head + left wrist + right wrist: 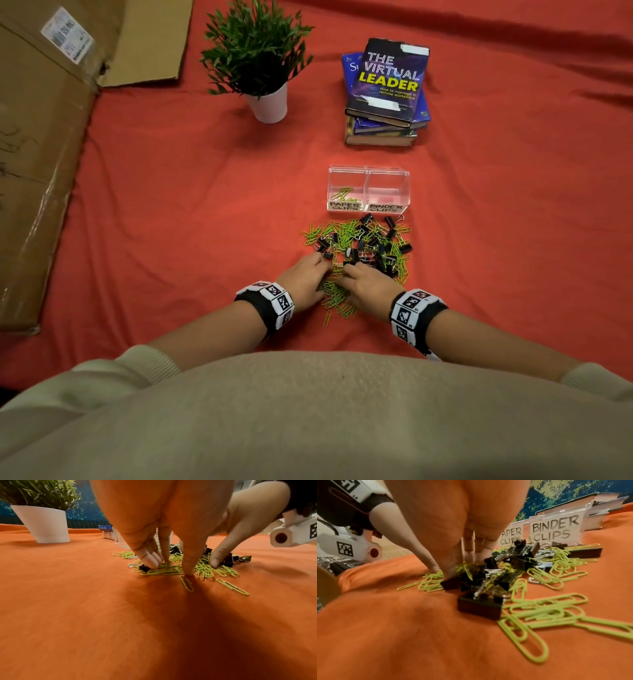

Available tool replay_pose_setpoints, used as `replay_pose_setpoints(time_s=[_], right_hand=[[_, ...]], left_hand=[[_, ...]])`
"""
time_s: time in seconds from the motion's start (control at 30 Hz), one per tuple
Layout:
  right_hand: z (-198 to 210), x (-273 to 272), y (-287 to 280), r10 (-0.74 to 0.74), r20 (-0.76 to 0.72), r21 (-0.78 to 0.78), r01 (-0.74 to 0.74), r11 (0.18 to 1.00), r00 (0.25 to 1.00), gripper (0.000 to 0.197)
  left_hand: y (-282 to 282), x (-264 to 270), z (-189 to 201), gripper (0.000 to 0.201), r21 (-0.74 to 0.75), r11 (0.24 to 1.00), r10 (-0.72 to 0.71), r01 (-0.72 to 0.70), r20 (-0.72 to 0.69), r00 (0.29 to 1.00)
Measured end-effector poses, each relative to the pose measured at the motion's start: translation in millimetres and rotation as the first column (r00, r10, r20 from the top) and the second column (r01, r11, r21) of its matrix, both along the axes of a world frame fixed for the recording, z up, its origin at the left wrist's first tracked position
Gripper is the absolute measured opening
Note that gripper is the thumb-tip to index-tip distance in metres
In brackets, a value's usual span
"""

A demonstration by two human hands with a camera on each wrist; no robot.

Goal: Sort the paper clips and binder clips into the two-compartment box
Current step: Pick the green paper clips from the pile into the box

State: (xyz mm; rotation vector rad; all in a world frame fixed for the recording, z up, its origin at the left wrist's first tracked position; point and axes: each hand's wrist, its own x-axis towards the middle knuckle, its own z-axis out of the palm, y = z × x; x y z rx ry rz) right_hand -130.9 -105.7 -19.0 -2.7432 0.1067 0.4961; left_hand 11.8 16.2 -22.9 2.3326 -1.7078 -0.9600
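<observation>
Lime-green wire paper clips [544, 609] tangled with black metal binder clips [480, 606]; left hand [303, 281] and right hand [368, 286] fingertips straight, pressing heap, gripping nothing.

Right hand [453, 513] fingertips down in mixed clip pile.
Black binder clips [479, 607] and green paper clips [539, 615] lie tangled on orange cloth [385, 635]; labelled box [556, 530] behind.
</observation>
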Motion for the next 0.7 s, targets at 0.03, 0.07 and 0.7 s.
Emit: replay_pose_setpoints(time_s=[0.03, 0.07, 0.7], right_hand=[[0.3, -0.3, -0.7, 0.006, -0.016, -0.001, -0.006, 1.000, 1.000, 0.035], [1.4, -0.1, -1.0, 0.008, -0.039, -0.006, -0.008, 1.000, 0.999, 0.033], [71.3, 43.2, -84.1, -0.504, -0.291, 0.499, 0.578, 0.646, 0.814, 0.012]], left_hand=[[-0.5, -0.7, 0.8, 0.050, 0.003, 1.000, -0.003, 0.003, 0.015, 1.000], [-1.0, -1.5, 2.0, 0.045, 0.007, 1.000, -0.006, 0.006, 0.030, 1.000], [-11.8, -6.9, 8.3, 0.030, 0.083, 0.989, -0.137, 0.126, 0.154, 0.979]])
